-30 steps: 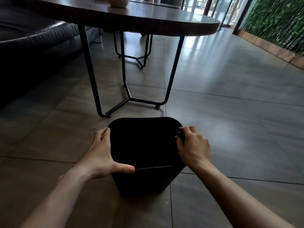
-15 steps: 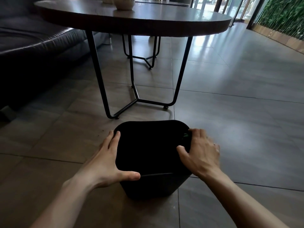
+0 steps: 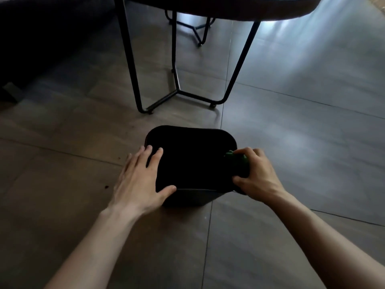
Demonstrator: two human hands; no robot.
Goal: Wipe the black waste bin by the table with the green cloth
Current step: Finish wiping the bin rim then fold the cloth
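Note:
The black waste bin (image 3: 191,155) stands upright on the tiled floor just in front of the table's legs. My left hand (image 3: 139,180) lies flat against the bin's left rim, fingers spread, thumb hooked on the near edge. My right hand (image 3: 257,174) presses the bunched green cloth (image 3: 236,158) onto the bin's right rim; only a small part of the cloth shows past my fingers.
A round table (image 3: 229,7) on thin black metal legs (image 3: 133,65) rises right behind the bin. A dark sofa (image 3: 41,38) fills the far left. A second black metal frame (image 3: 198,30) stands farther back. Bare tiled floor (image 3: 312,132) stretches to the right.
The view has tilted downward and the scene looks darker. My left hand has shifted up onto the bin's rim. More of the green cloth shows under my right hand.

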